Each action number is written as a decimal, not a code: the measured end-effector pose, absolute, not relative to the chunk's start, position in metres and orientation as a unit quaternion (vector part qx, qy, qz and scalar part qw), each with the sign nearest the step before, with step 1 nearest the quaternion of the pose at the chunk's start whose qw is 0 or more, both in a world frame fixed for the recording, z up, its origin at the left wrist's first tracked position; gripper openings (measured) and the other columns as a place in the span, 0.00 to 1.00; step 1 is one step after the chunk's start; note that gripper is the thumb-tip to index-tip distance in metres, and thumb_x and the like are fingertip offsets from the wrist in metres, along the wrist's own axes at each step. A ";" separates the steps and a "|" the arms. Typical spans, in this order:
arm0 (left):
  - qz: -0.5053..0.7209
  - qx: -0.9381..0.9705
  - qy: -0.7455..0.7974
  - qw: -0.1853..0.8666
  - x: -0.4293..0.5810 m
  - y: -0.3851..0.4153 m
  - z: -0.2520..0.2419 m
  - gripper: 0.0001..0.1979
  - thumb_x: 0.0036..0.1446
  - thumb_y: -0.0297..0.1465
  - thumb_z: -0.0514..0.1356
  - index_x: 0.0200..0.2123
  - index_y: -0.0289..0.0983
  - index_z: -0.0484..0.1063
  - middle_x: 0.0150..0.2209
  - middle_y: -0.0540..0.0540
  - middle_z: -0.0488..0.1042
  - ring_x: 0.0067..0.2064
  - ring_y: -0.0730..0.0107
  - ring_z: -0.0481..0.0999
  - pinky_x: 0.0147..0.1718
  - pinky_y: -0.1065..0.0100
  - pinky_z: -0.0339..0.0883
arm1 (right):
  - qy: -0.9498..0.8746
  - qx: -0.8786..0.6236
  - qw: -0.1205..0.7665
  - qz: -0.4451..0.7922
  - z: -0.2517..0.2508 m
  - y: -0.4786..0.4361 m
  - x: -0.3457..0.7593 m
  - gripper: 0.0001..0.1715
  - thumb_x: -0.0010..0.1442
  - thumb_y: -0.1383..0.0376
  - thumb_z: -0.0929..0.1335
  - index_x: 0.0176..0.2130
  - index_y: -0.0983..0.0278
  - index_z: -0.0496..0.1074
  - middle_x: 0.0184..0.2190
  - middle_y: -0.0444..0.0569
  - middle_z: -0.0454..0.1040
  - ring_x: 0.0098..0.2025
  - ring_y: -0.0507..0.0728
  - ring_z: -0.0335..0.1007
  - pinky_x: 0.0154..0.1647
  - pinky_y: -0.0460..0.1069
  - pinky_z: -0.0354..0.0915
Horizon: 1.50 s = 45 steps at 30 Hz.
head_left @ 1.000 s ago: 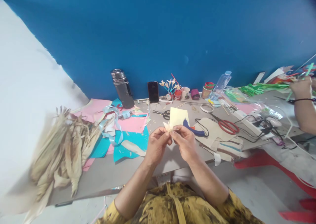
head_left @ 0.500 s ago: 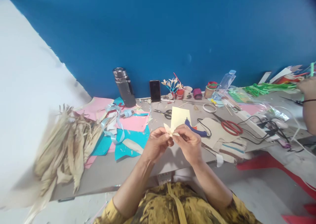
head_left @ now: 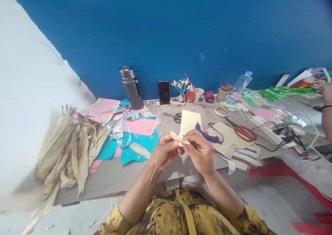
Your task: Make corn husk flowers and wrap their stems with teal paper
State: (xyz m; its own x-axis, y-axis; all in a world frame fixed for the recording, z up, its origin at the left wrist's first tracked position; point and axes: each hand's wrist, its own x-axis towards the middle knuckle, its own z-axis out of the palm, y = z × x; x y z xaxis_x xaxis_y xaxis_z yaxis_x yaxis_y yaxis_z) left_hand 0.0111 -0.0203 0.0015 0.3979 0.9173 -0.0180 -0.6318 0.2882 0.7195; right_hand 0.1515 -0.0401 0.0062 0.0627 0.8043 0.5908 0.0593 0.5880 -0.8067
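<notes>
Cream, pointed petals [head_left: 178, 137] splay, pinched between both hands [head_left: 165, 151].

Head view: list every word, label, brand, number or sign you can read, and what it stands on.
No text can be read in this view.
Small red jar with whitish marking: too small and blurred to read.
White paper cup: marking too blurred to tell print from pattern.
Clear plastic bottle: any label is unreadable.
Black upright phone: dark screen, nothing legible.
Cream petalled piece: no lettering visible.

By the blue wall [head_left: 155, 31] I see 1 grey flask [head_left: 132, 93], 1 dark-screened phone [head_left: 164, 92] and 1 clear plastic bottle [head_left: 240, 85].
</notes>
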 end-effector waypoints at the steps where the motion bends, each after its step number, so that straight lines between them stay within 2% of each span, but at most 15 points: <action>1: 0.509 0.331 0.226 0.762 0.011 -0.021 0.001 0.16 0.40 0.35 0.77 0.27 0.34 0.77 0.22 0.50 0.75 0.23 0.75 0.71 0.27 0.70 0.64 | -0.619 -0.353 0.641 0.285 0.006 -0.040 0.151 0.01 0.62 0.66 0.73 0.36 0.60 0.78 0.31 0.47 0.71 0.29 0.52 0.67 0.26 0.47 0.63; 8: 0.554 0.355 0.246 0.712 0.012 -0.023 0.001 0.15 0.40 0.35 0.77 0.27 0.35 0.77 0.22 0.50 0.76 0.22 0.76 0.71 0.27 0.71 0.64 | -0.624 -0.376 0.637 0.253 0.008 -0.043 0.150 0.02 0.60 0.67 0.73 0.35 0.60 0.79 0.29 0.47 0.71 0.26 0.51 0.62 0.24 0.48 0.58; 15: 0.540 0.324 0.223 0.743 0.014 -0.024 0.003 0.16 0.36 0.36 0.79 0.24 0.35 0.78 0.20 0.50 0.75 0.20 0.78 0.68 0.24 0.72 0.60 | -0.629 -0.324 0.627 0.325 0.016 -0.045 0.154 0.05 0.62 0.68 0.70 0.35 0.61 0.78 0.32 0.49 0.74 0.30 0.54 0.71 0.27 0.48 0.67; 22: 0.546 0.354 0.238 0.721 0.013 -0.025 0.003 0.16 0.36 0.38 0.78 0.22 0.34 0.79 0.19 0.49 0.74 0.21 0.78 0.66 0.24 0.71 0.58 | -0.639 -0.332 0.603 0.343 0.020 -0.043 0.161 0.04 0.60 0.67 0.72 0.32 0.62 0.76 0.31 0.48 0.74 0.30 0.54 0.72 0.29 0.49 0.69; 26: 0.543 0.377 0.247 0.709 0.009 -0.026 0.002 0.13 0.38 0.35 0.77 0.23 0.35 0.80 0.19 0.50 0.72 0.21 0.78 0.65 0.24 0.71 0.58 | -0.606 -0.309 0.599 0.422 0.021 -0.044 0.159 0.04 0.59 0.64 0.73 0.32 0.61 0.75 0.30 0.47 0.74 0.29 0.55 0.74 0.30 0.50 0.72; 30: 0.529 0.417 0.278 0.685 0.004 -0.028 -0.002 0.10 0.42 0.32 0.75 0.22 0.35 0.79 0.19 0.50 0.71 0.22 0.77 0.65 0.25 0.70 0.59 | -0.564 -0.311 0.569 0.512 0.022 -0.045 0.156 0.10 0.56 0.61 0.75 0.32 0.61 0.72 0.27 0.45 0.74 0.27 0.56 0.77 0.29 0.51 0.75; 36: 0.543 0.436 0.293 0.655 0.004 -0.032 -0.003 0.07 0.47 0.31 0.73 0.24 0.35 0.79 0.23 0.49 0.72 0.25 0.76 0.66 0.26 0.71 0.59 | -0.550 -0.330 0.561 0.524 0.025 -0.049 0.155 0.11 0.57 0.59 0.75 0.35 0.63 0.73 0.26 0.45 0.76 0.26 0.55 0.76 0.29 0.49 0.74; 40: 0.530 0.425 0.294 0.672 0.006 -0.034 0.003 0.09 0.47 0.33 0.73 0.24 0.35 0.78 0.21 0.50 0.70 0.23 0.77 0.65 0.26 0.71 0.58 | -0.546 -0.329 0.568 0.521 0.024 -0.050 0.156 0.10 0.57 0.60 0.75 0.35 0.63 0.74 0.25 0.45 0.77 0.26 0.55 0.76 0.30 0.49 0.74; 45: 0.497 0.406 0.292 0.709 0.007 -0.036 0.011 0.14 0.42 0.37 0.76 0.24 0.33 0.78 0.19 0.50 0.70 0.22 0.77 0.64 0.24 0.72 0.56 | -0.498 -0.309 0.571 0.575 0.017 -0.048 0.156 0.13 0.54 0.57 0.77 0.31 0.63 0.75 0.25 0.45 0.75 0.25 0.54 0.74 0.28 0.51 0.74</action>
State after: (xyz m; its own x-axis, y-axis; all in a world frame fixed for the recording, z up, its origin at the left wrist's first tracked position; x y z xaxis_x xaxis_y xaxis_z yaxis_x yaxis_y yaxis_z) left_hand 0.0072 -0.0358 0.0112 0.3351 0.9421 -0.0097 -0.4684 0.1755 0.8659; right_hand 0.1565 -0.0484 0.0173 -0.1569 0.9643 0.2135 -0.3497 0.1479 -0.9251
